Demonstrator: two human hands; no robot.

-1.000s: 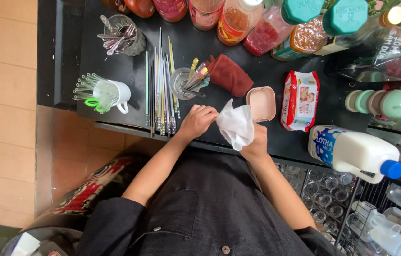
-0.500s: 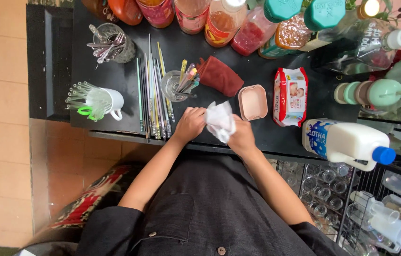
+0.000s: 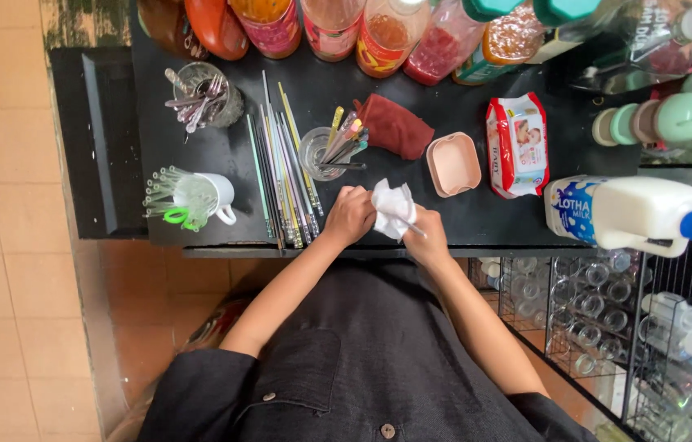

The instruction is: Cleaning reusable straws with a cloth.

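Note:
My left hand (image 3: pixel 350 214) and my right hand (image 3: pixel 426 236) meet over the front edge of a black counter (image 3: pixel 199 155). Both grip a crumpled white tissue (image 3: pixel 391 208). A thin metal straw (image 3: pixel 409 227) pokes out of the tissue by my right fingers. Several long straws (image 3: pixel 280 172) lie in a row just left of my left hand. A clear glass (image 3: pixel 319 153) holding coloured straws stands behind my hands.
A dark red cloth (image 3: pixel 395 127), a pink lidded box (image 3: pixel 454 164), a pack of wet wipes (image 3: pixel 517 144) and a lying milk jug (image 3: pixel 632 213) are to the right. A white mug (image 3: pixel 207 196) and a glass of forks (image 3: pixel 203 98) stand left. Sauce bottles (image 3: pixel 379 33) line the back.
The tissue has been bunched smaller between my hands, and both hands stay together at the counter's front edge. The camera view has shifted slightly.

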